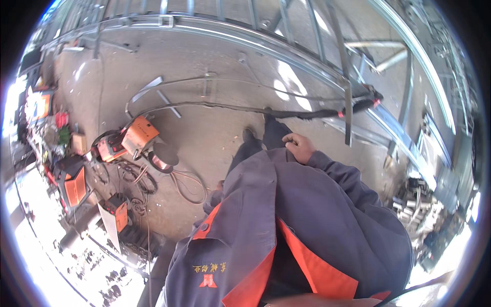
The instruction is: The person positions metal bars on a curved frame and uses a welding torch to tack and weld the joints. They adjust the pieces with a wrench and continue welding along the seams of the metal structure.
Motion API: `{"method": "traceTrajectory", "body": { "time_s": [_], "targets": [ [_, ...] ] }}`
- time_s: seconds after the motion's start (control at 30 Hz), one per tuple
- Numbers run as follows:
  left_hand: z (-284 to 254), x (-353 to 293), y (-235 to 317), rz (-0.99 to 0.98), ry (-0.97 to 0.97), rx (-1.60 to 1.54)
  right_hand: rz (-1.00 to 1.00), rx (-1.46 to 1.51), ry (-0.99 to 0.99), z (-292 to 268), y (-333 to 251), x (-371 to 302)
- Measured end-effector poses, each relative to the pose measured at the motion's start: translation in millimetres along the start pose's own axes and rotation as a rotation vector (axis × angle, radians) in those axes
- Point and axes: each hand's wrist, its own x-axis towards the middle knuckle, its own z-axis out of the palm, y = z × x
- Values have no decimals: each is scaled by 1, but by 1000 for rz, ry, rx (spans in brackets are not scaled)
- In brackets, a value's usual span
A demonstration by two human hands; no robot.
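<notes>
My right hand (300, 149) is resting curled by dark-grey fabric jacket (327, 204); cannot tell whether gripping. Left hand (220, 184) is mostly hiding, grip unclear. Long black cable (304, 114) is stretching ahead. Seemingly standing idle; reaching cable would call for leaning.

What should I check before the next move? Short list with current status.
1. Right hand free of tools: ok, none shows; it is at the jacket hem.
2. Left hand free: cannot tell, mostly hidden by the jacket.
3. Way ahead clear of lines: not ok, a black cable crosses in front of the person.
4. Loose hose loops stowed: not ok, they lie on the floor near the orange machine.
5. Orange machine switched off: cannot tell, no readable indicator.
</notes>
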Motion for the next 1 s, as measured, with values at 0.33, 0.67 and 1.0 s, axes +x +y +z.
{"method": "traceTrajectory", "body": {
  "time_s": [0.33, 0.67, 1.0],
  "targets": [
    [-15, -65, 58, -225, 112, -179, -53, -298, -392, -27, -58, 96],
    [5, -88, 76, -363, 184, -302, -130, -355, -524, -27, -72, 147],
    [33, -53, 27, -449, 125, -287, 34, -405, -339, -11, -48, 156]
  ]
}}
